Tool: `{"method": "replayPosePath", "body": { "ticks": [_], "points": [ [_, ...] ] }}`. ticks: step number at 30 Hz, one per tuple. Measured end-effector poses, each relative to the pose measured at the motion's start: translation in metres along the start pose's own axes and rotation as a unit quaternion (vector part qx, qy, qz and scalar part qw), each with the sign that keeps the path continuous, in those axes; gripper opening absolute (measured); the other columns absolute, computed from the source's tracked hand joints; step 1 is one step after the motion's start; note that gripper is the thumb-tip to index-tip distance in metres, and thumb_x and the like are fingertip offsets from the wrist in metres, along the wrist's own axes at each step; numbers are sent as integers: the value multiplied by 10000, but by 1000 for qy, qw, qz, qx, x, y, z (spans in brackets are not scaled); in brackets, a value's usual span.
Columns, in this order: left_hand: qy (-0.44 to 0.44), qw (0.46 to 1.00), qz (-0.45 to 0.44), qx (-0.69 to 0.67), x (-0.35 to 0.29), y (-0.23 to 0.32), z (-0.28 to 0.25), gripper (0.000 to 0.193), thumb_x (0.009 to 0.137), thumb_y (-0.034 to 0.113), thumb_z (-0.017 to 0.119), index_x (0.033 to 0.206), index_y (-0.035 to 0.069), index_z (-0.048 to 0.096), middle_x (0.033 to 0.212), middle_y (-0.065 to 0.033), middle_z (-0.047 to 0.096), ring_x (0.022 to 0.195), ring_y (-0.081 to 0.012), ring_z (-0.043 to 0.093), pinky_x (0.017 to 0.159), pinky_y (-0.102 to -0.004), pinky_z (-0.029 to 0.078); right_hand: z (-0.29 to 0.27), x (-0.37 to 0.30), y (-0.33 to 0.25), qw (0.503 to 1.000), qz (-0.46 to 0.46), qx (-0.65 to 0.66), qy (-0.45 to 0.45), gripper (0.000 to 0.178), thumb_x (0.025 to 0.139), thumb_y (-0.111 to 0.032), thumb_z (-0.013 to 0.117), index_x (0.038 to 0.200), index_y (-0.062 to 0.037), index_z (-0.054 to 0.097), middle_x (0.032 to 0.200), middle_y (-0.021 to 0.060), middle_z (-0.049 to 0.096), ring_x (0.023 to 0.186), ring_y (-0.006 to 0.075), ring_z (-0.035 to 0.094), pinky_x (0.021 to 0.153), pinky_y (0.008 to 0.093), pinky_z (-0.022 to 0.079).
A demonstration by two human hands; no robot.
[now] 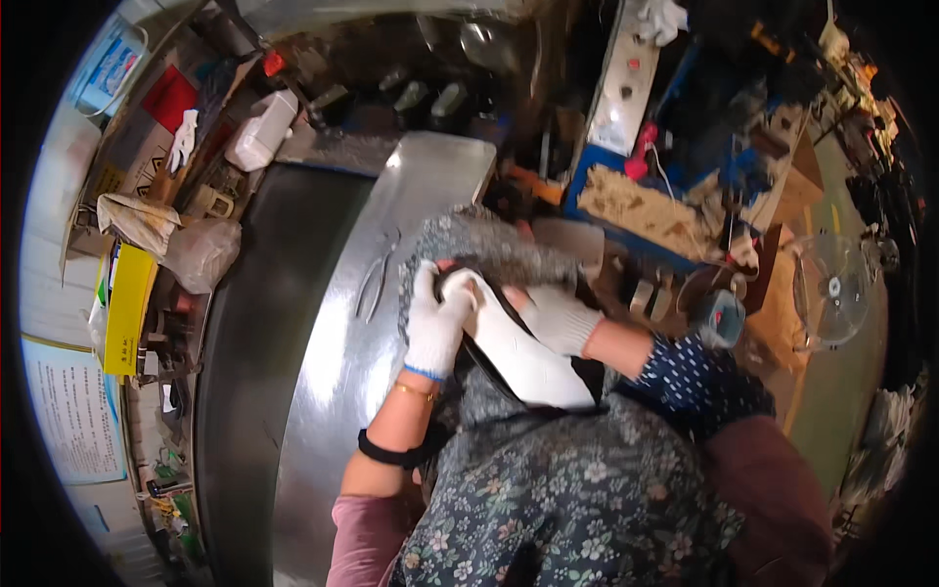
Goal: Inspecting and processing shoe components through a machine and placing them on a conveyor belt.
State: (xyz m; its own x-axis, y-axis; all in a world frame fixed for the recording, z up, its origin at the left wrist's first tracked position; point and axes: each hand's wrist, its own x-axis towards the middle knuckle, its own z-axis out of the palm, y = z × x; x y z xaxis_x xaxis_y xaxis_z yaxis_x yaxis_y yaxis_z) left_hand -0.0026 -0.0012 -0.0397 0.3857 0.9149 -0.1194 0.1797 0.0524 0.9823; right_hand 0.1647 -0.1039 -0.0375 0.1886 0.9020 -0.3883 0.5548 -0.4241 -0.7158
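Observation:
Lying at an angle across my lap is a black-edged shoe [528,364], its long white sole-shaped face turned up. My left hand [435,321], in a white knitted glove, has its fingers curled over the far end of the shoe. My right hand [556,319], gloved the same way, grips the shoe's right edge; part of its fingers is hidden behind the edge. Dark floral cloth [577,489] covers my lap under the shoe. To the left of my left hand, a pair of pliers [373,284] rests on the shiny metal tabletop [328,391].
A dark conveyor belt [254,372] runs along the metal tabletop's left side. Beyond it, a cluttered shelf holds a white plastic bottle [262,130], a plastic bag [203,254] and a yellow box [130,310]. Several dark shoes [430,101] stand at the back. A fan [833,289] is at the right.

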Motion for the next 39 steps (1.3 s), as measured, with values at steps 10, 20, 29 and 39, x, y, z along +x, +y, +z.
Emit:
{"method": "replayPosePath", "body": {
  "ticks": [10, 20, 29, 39],
  "points": [
    [-29, 999, 17, 31, -4, -6, -10, 409, 876, 33, 576, 1280, 9, 513, 1112, -66, 603, 1037, -158, 584, 915, -275, 472, -22, -11, -9, 986, -83, 50, -137, 514, 1044, -422, 404, 1238, 35, 538, 1234, 286, 605, 1248, 376, 553, 1053, 398, 420],
    [121, 986, -45, 104, -33, 2, -9, 527, 1002, 406, 452, 1239, -27, 634, 1257, -232, 644, 1205, -348, 586, 1024, -397, 451, 53, -23, 2, 955, -139, 263, 7, 868, 992, -436, 551, 1578, -4, 77, 1580, 267, 266, 1439, 361, 345, 1160, 391, 300],
    [-158, 945, -20, 287, -41, 40, -40, 659, 1043, 530, 325, 1373, -6, 518, 1100, -296, 667, 1102, -468, 617, 993, -462, 466, 66, -17, 3, 891, -177, 417, 37, 795, 1009, -314, 541, 1573, 8, 83, 1560, 206, 291, 1424, 266, 312, 1165, 349, 256],
    [177, 942, 101, 268, -60, -50, -10, 459, 1020, 429, 494, 1182, 31, 654, 955, -218, 707, 879, -321, 698, 779, -390, 538, 71, -13, 9, 941, -170, 278, 94, 848, 1002, -310, 547, 1567, 27, 13, 1574, 285, 212, 1457, 371, 253, 1176, 394, 251]
  ]
}}
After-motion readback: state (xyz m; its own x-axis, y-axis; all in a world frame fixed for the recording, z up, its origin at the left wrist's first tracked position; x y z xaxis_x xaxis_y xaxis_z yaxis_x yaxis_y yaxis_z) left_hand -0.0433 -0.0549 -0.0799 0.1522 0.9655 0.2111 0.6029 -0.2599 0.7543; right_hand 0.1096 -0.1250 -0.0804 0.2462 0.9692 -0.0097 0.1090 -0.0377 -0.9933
